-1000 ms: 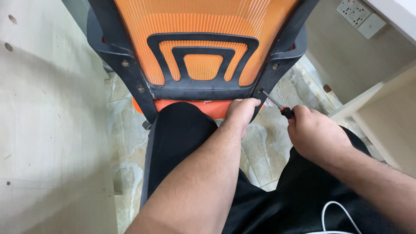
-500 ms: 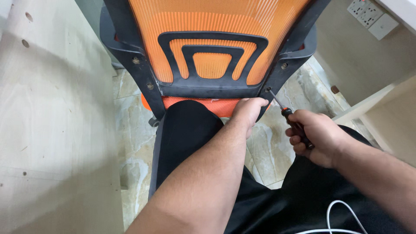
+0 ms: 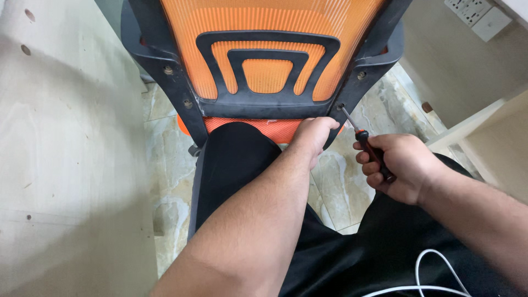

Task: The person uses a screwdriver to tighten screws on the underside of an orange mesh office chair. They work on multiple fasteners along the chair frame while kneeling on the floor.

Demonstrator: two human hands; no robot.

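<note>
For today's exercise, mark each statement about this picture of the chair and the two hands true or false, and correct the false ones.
1. The right hand holds a screwdriver. True.
2. The screwdriver's tip points at the lower right corner of the chair back's black frame. True.
3. The mesh of the chair back is blue. False: it is orange.
4. The left hand rests flat on the floor. False: it grips the bottom edge of the chair back's frame.
5. A white cable lies over the person's dark trousers at lower right. True.
6. The floor is carpeted. False: it is pale, marbled tile.
</note>
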